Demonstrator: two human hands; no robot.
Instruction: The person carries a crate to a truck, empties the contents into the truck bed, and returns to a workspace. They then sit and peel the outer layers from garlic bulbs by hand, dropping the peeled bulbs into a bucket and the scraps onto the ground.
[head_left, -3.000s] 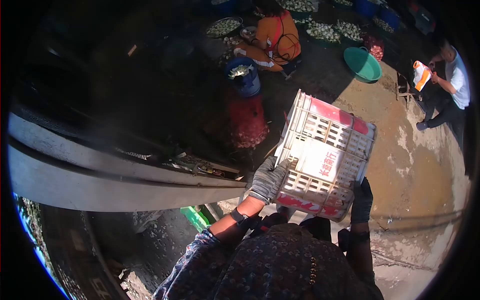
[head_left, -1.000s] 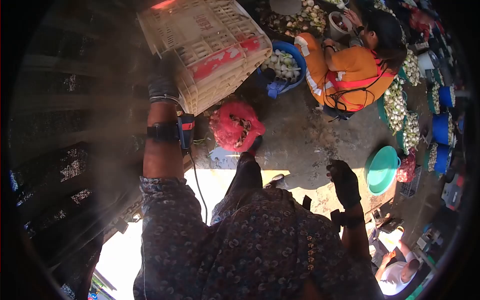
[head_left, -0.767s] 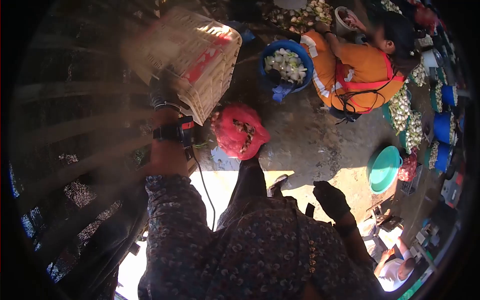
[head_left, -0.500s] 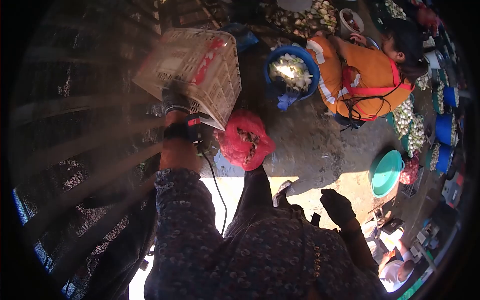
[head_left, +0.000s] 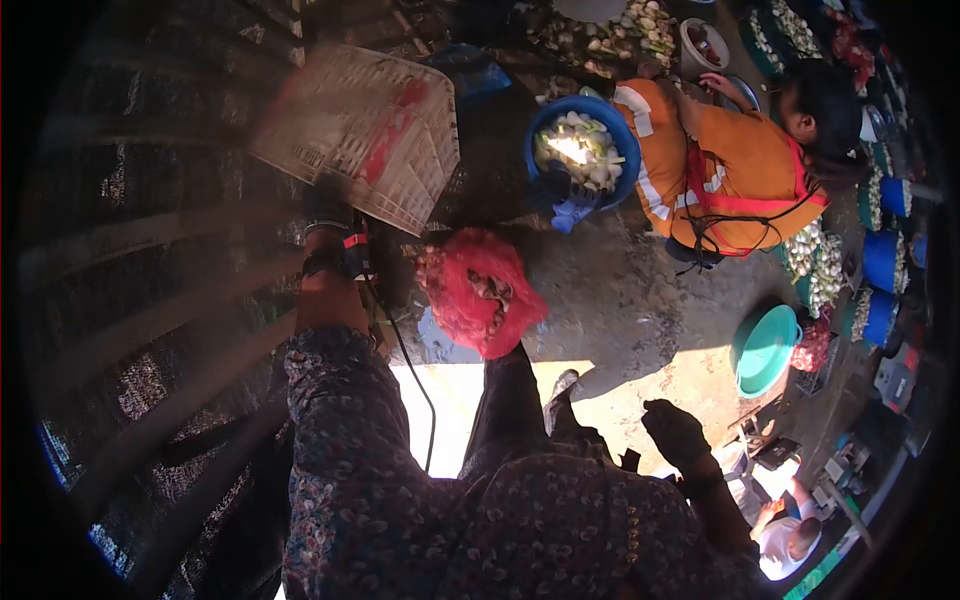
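My left hand (head_left: 328, 200), in a dark glove, grips the near edge of a pale plastic crate (head_left: 370, 135) with red marks on it. The crate is tilted, and the fingers are partly lost in shadow. Below the crate stands a red mesh bag (head_left: 480, 292) with an open top and bulbs inside, near my legs. My right hand (head_left: 676, 434), also dark-gloved, hangs at the right of my body, touching nothing. Its fingers look loosely curled and slightly apart.
A person in orange (head_left: 735, 165) sits beside a blue basin (head_left: 583, 152) of white bulbs. To the right stands a green tub (head_left: 766, 350). Dark slatted fencing (head_left: 170, 330) lines the left side. Another person (head_left: 790, 540) is at lower right.
My left hand and the crate have moved left, away from the red mesh bag. The crate has turned a little. My right hand looks much the same.
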